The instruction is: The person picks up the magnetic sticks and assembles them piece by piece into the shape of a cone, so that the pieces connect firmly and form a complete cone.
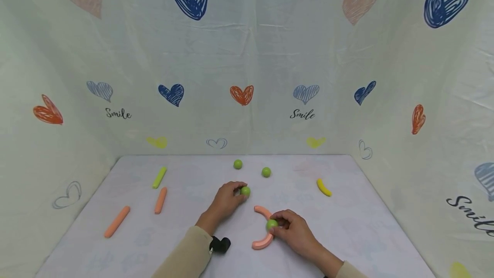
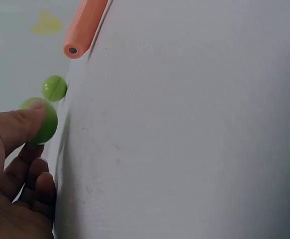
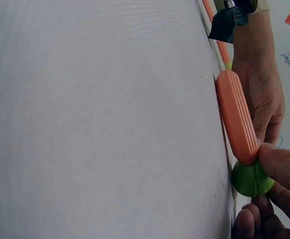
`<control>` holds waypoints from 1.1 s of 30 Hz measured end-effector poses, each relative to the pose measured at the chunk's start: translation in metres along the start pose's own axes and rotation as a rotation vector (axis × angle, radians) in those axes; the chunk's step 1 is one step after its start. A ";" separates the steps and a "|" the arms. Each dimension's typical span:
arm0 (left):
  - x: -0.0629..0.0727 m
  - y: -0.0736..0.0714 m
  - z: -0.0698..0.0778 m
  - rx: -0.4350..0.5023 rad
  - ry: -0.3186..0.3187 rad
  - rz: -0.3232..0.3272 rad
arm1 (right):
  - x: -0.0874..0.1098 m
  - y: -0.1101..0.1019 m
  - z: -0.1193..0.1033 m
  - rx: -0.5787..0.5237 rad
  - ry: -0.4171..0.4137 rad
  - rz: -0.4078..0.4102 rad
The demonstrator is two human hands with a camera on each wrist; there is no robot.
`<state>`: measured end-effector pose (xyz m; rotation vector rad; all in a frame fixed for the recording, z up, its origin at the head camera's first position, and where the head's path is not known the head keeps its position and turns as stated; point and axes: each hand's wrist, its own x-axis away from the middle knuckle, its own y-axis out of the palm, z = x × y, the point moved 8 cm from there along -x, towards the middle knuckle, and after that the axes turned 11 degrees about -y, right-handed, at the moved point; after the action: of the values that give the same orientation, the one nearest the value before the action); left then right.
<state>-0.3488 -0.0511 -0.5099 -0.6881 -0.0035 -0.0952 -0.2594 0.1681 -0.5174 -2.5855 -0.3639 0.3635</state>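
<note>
In the head view my left hand (image 1: 225,200) pinches a green ball (image 1: 245,191) between thumb and fingers; the left wrist view shows this ball (image 2: 48,124) up close. My right hand (image 1: 295,231) grips a second green ball (image 1: 272,225) at the table's middle. That ball sits between two curved orange pieces, one above (image 1: 262,210) and one below (image 1: 262,243), forming an arc that opens to the left. In the right wrist view the ball (image 3: 248,180) meets the end of a ridged orange piece (image 3: 236,115). A dark socket shows in an orange end (image 2: 73,50) in the left wrist view.
Two more green balls, one (image 1: 238,164) at the back edge and one (image 1: 266,172) nearer, lie beyond my hands. A yellow curved piece (image 1: 323,187) is at right. At left lie a lime stick (image 1: 159,177), a short orange stick (image 1: 160,200) and a longer one (image 1: 117,222).
</note>
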 end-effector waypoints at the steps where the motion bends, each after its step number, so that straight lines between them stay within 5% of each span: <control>1: 0.002 0.000 -0.001 0.007 -0.005 -0.005 | 0.000 0.000 0.001 0.002 0.003 0.001; 14: 0.025 -0.001 -0.001 0.019 0.011 -0.058 | 0.000 0.000 0.004 0.016 0.023 -0.007; 33: 0.037 0.009 0.006 -0.038 0.058 -0.089 | -0.001 0.000 0.002 0.005 0.028 0.008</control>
<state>-0.3111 -0.0441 -0.5098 -0.7229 0.0231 -0.2006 -0.2614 0.1690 -0.5188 -2.5850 -0.3421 0.3299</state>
